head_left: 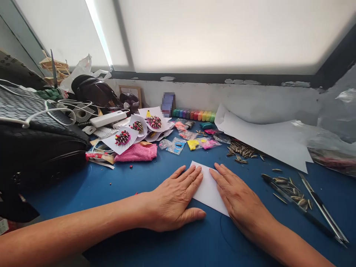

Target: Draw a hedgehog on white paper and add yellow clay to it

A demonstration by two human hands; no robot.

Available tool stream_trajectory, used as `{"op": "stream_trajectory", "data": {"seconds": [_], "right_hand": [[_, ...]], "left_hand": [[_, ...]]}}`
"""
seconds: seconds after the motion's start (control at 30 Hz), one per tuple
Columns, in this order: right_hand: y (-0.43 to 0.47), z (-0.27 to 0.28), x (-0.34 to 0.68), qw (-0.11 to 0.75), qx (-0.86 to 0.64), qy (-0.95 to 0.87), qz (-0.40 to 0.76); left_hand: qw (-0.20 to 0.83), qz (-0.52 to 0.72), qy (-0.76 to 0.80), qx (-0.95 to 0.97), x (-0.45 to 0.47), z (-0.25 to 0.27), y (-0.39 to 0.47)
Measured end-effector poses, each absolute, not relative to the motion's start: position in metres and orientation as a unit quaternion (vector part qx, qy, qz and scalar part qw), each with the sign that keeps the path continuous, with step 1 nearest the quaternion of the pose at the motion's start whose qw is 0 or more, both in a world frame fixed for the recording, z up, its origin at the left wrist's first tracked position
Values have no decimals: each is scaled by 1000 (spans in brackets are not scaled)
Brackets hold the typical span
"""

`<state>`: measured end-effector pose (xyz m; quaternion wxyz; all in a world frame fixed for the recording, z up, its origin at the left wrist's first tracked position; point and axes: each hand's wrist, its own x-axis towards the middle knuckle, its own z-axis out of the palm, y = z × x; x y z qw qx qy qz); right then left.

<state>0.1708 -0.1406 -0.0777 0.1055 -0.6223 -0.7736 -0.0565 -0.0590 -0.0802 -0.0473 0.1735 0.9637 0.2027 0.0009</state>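
A small white sheet of paper [208, 189] lies flat on the blue table [116, 181], partly hidden under both my hands. My left hand [172, 200] rests palm down on its left side, fingers spread toward the far edge. My right hand [237, 198] presses flat on its right side. Neither hand grips anything.
Sunflower seeds lie in two piles [241, 150] [290, 191]. A craft knife [324, 209] and a dark pen [294, 205] sit at right. Larger white sheets [267, 139], clay packets [194, 144], a clay strip [194, 115], a pink cloth [137, 152], seed-decorated cards [122, 138] and a black bag [36, 144] crowd the back and left.
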Motion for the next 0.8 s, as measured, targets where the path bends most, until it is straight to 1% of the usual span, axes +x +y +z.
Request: {"op": "stream_trajectory", "data": {"seconds": [0.27, 0.4, 0.5, 0.6, 0.8], "right_hand": [[-146, -75, 187, 130, -615, -777, -39], [-144, -66, 193, 167, -622, -764, -36], [-147, -51, 192, 210, -619, -756, -33], [-152, -36, 187, 243, -610, -754, -13], [-158, -28, 178, 268, -592, -759, 38]], "left_hand": [[161, 26, 210, 964, -61, -53, -79], [145, 22, 206, 968, -61, -52, -78], [103, 41, 189, 976, -57, -47, -77], [46, 78, 125, 988, -50, -43, -74], [-57, 98, 27, 993, -40, -45, -64]]}}
